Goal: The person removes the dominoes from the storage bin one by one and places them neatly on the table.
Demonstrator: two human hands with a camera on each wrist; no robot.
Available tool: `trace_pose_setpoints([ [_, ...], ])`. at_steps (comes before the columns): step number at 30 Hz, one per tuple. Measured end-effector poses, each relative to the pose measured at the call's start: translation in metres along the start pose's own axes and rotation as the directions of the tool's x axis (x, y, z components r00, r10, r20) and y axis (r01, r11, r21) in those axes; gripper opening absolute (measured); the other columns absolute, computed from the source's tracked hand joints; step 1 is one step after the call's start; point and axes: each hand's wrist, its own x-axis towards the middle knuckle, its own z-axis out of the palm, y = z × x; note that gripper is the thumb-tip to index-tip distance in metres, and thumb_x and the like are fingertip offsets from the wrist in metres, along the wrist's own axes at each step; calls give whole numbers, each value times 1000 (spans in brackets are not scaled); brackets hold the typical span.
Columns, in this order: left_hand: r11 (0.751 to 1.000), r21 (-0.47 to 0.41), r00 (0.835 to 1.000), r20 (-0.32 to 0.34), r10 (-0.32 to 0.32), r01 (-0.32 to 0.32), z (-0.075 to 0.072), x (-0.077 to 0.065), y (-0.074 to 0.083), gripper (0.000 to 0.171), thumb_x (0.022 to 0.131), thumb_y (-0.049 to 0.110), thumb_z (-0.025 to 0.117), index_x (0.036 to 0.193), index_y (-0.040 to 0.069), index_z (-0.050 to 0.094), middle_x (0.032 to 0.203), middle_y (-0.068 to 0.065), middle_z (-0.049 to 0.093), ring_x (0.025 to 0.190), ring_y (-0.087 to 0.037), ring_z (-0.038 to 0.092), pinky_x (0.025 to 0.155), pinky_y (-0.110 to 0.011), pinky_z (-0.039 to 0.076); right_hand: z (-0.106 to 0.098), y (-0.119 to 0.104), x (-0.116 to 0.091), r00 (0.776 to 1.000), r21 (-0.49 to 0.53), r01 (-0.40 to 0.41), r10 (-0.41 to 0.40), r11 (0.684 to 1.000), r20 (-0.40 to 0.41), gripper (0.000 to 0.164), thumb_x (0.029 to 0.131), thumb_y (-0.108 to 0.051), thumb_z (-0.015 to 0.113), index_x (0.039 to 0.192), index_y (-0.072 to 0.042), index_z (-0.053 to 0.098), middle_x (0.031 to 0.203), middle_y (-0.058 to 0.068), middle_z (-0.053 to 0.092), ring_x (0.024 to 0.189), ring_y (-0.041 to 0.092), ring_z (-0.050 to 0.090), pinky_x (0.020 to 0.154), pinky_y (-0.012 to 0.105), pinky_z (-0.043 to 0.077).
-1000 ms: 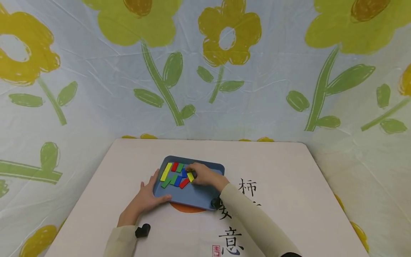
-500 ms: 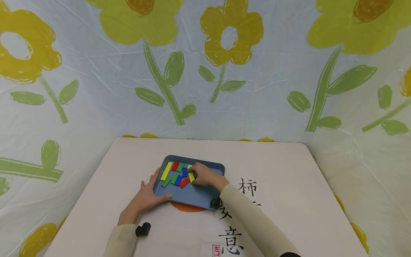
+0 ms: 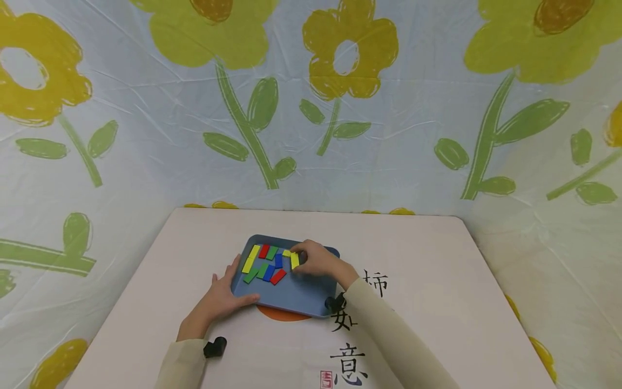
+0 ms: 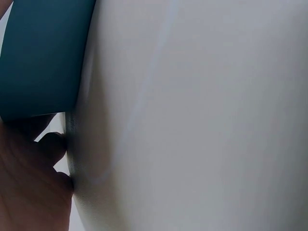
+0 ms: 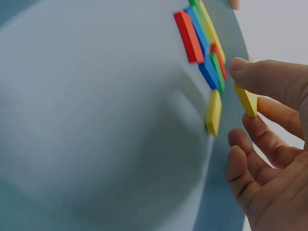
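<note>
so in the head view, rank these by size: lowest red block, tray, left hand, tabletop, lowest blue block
1. Tabletop
2. Tray
3. Left hand
4. Lowest red block and lowest blue block: too alike to rank

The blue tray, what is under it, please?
The blue tray rests on the pale table, and part of an orange patch shows along its near edge. The tray hides how far it continues and anything else there.
</note>
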Motion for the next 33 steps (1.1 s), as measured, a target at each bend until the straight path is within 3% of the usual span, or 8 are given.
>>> trace_pose_setpoints([
  [3,1000,-10,1000,-2,0,0,-1,-1,-1,128,77,69,78,167,25,0,169,-26,18,157,-48,12,124,-69,-4,-10,5,-8,998,-10,-20,19,1000,-59,50,88,-23,82,133,-7,67,128,9,65,105,21,59,91,38,55],
  [8,1000,-11,1000,1,-20,20,0,-2,-1,129,76,71,76,167,27,-3,168,-30,15,154,-58,4,119,-77,7,-33,25,-21,985,-15,-29,26,999,-173,50,89,-23,82,133,-5,66,132,13,64,116,32,62,98,46,55],
  [17,1000,7,1000,-19,3,-3,3,-1,-1,128,76,71,77,167,24,0,166,-33,18,152,-59,15,121,-75,1,-51,78,-49,949,52,-111,122,992,-290,55,93,-30,76,139,-3,63,137,15,61,123,36,60,98,50,55],
  [24,1000,-13,1000,-25,13,-13,4,1,-4,126,77,69,77,167,28,-1,168,-28,20,156,-50,14,123,-71,-3,-44,106,-60,940,36,-185,188,982,-285,54,92,-25,78,137,3,63,131,23,60,114,38,62,94,51,56],
  [33,1000,-14,999,-26,19,-19,4,1,-4,127,76,69,77,167,26,0,169,-26,21,157,-48,14,124,-69,-6,-36,113,-64,952,9,-207,203,978,-230,52,88,-21,81,133,2,66,131,23,61,108,33,62,93,50,56],
])
